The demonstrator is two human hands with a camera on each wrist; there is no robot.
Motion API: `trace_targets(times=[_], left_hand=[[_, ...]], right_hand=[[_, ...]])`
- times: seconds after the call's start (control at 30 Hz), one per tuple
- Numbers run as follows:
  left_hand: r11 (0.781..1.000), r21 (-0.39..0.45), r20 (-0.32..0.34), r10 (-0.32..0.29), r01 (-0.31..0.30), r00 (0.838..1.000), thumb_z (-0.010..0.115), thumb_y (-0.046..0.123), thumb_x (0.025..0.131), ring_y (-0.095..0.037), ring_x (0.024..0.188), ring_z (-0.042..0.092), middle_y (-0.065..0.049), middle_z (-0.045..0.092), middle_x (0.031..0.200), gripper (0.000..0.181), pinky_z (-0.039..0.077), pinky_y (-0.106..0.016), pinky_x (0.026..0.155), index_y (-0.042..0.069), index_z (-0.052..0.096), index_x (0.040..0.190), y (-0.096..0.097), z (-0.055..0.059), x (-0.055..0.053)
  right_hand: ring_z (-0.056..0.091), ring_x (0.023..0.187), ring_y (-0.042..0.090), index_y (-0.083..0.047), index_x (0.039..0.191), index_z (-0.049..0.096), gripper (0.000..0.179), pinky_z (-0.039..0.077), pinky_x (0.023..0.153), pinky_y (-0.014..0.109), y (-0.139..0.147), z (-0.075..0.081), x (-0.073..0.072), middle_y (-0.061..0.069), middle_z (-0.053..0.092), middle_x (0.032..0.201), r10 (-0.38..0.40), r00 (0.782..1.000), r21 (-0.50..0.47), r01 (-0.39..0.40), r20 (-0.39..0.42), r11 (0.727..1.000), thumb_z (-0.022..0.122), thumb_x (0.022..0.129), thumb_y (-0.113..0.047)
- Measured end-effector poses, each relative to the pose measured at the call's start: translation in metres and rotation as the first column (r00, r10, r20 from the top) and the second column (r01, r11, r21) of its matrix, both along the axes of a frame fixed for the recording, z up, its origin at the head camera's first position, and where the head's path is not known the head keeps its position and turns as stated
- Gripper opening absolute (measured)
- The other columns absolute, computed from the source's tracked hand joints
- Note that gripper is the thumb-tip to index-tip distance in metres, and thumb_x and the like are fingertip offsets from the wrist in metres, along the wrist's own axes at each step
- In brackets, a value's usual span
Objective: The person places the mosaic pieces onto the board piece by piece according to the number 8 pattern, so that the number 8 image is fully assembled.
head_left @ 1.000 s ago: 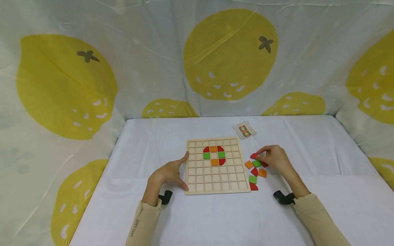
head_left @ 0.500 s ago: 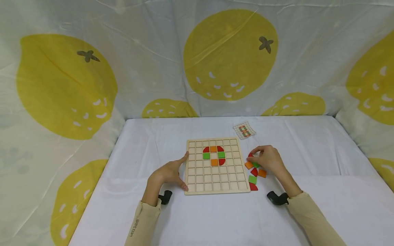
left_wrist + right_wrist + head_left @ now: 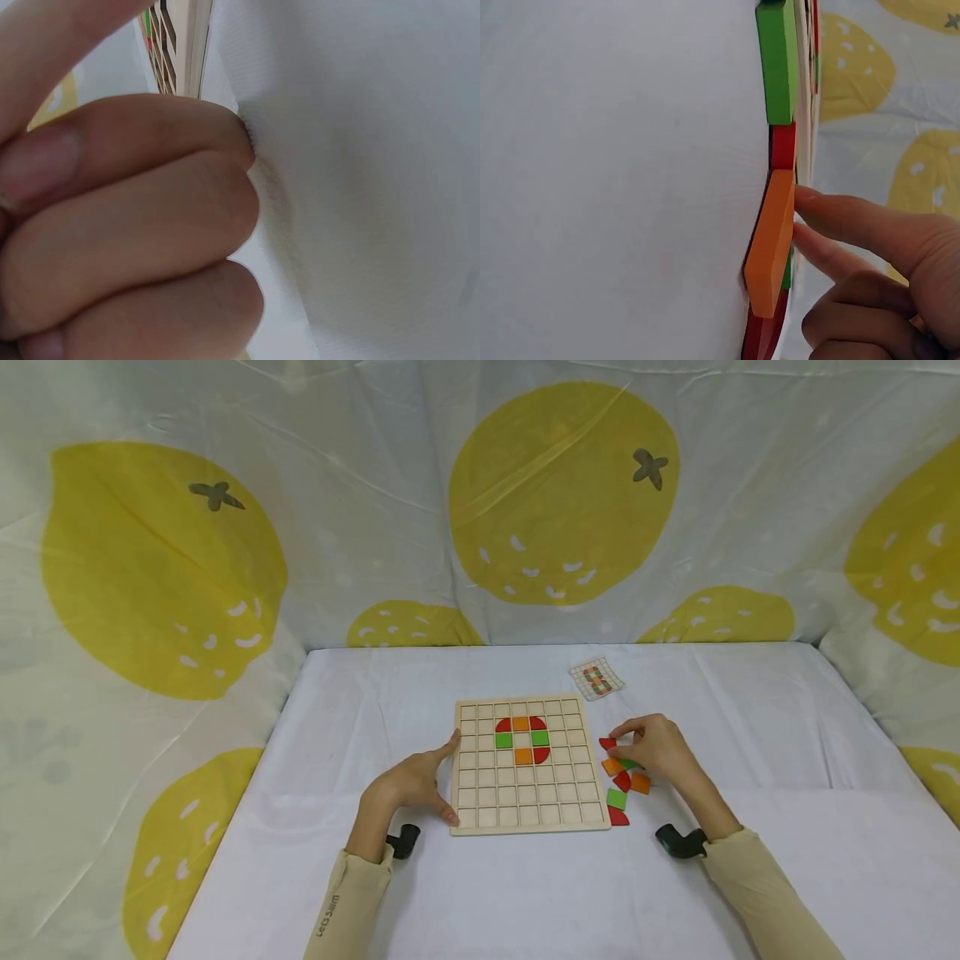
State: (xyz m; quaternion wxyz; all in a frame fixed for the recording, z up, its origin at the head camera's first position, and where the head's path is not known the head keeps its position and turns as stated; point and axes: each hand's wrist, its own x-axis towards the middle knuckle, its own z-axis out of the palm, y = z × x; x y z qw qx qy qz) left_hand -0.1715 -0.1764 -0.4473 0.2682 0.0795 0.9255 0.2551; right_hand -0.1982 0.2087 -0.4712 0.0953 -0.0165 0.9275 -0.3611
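A square wooden grid board point(image 3: 487, 794) lies on the white table, with red quarter-circle, orange and green tiles set in its upper middle. My left hand point(image 3: 411, 785) touches the board's left edge, index finger and thumb spread apart; the left wrist view shows the other fingers bent. To the right of the board, my right hand point(image 3: 658, 750) pinches a red quarter-circle tile point(image 3: 607, 743) between thumb and index finger. Loose below it lie an orange tile point(image 3: 612, 767) and a green tile point(image 3: 631, 763) partly covered by the hand. The right wrist view hides the fingertips behind an orange tile point(image 3: 771, 244).
A small card point(image 3: 596, 678) printed with a coloured grid pattern lies behind the board. More loose tiles, among them a green square point(image 3: 617, 799) and an orange square point(image 3: 640, 783), lie by the board's right edge. Lemon-printed cloth point(image 3: 562, 493) hangs around the table.
My right hand has moved slightly left with the red quarter-circle tile, which is now turned differently. The neighbouring orange tile has shifted a little. My left hand and the board stay put.
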Motion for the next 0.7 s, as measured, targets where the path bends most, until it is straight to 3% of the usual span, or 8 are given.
trace_targets(times=[0.23,0.5,0.7], left_hand=[[1.000,-0.001,-0.003,0.003,-0.003,1.000,0.102,0.023,0.058,-0.021,0.087,0.056,-0.006,0.064,0.099,0.140,0.046,-0.051,0.108,0.024,0.014,0.167,-0.0001,-0.0001,0.0004],[1.000,0.000,-0.010,-0.002,0.002,1.000,0.102,0.024,0.058,-0.021,0.092,0.057,-0.012,0.068,0.115,0.140,0.045,-0.052,0.112,0.023,0.015,0.167,-0.0006,0.0001,0.0001],[1.000,0.007,-0.008,-0.008,0.008,1.000,0.102,0.023,0.058,-0.020,0.089,0.058,-0.008,0.067,0.102,0.140,0.044,-0.053,0.113,0.022,0.014,0.167,-0.0008,-0.0005,-0.0003]], right_hand=[[0.045,0.059,0.019,-0.004,0.112,0.078,0.033,0.032,0.053,0.026,0.0044,0.0022,-0.0002,0.001,0.045,0.062,0.008,0.999,-0.003,-0.008,0.052,1.000,0.086,0.085,-0.020],[0.046,0.062,0.020,-0.003,0.109,0.079,0.030,0.032,0.053,0.026,0.0051,-0.0002,0.0002,0.002,0.044,0.063,-0.002,1.000,-0.004,0.003,0.028,1.000,0.085,0.085,-0.020],[0.047,0.057,0.019,-0.002,0.112,0.079,0.028,0.033,0.051,0.024,0.0048,-0.0033,-0.0012,0.001,0.043,0.062,0.016,1.000,-0.002,-0.016,-0.013,1.000,0.083,0.088,-0.016]])
